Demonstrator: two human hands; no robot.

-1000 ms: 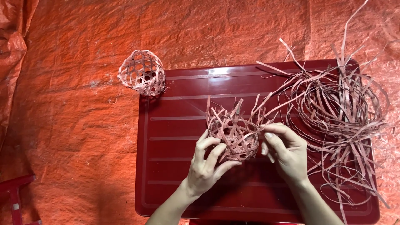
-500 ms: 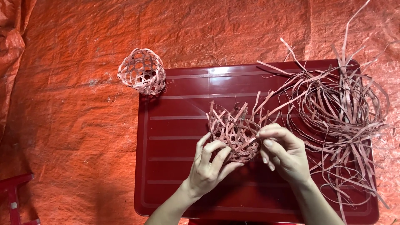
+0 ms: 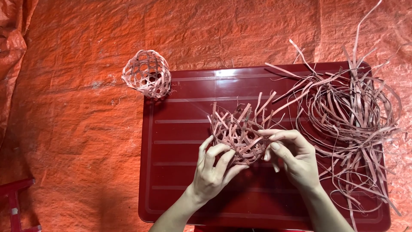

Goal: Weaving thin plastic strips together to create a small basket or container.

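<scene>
Both hands hold a half-woven ball of thin pale strips [image 3: 238,133] over a dark red tray-like surface [image 3: 180,172]. My left hand [image 3: 214,169] cups its lower left side with fingers curled into the weave. My right hand [image 3: 289,157] grips its right side, thumb and forefinger pinching a strip. Loose strip ends stick up from the top of the woven piece.
A finished woven ball [image 3: 146,73] lies at the tray's upper left corner on the orange tarp [image 3: 77,129]. A tangled pile of loose strips [image 3: 352,111] covers the tray's right side. A red object [image 3: 15,206] pokes in at the bottom left.
The woven piece has turned slightly between my hands. My right fingers have shifted along its right edge; my left fingers have moved a little further under it.
</scene>
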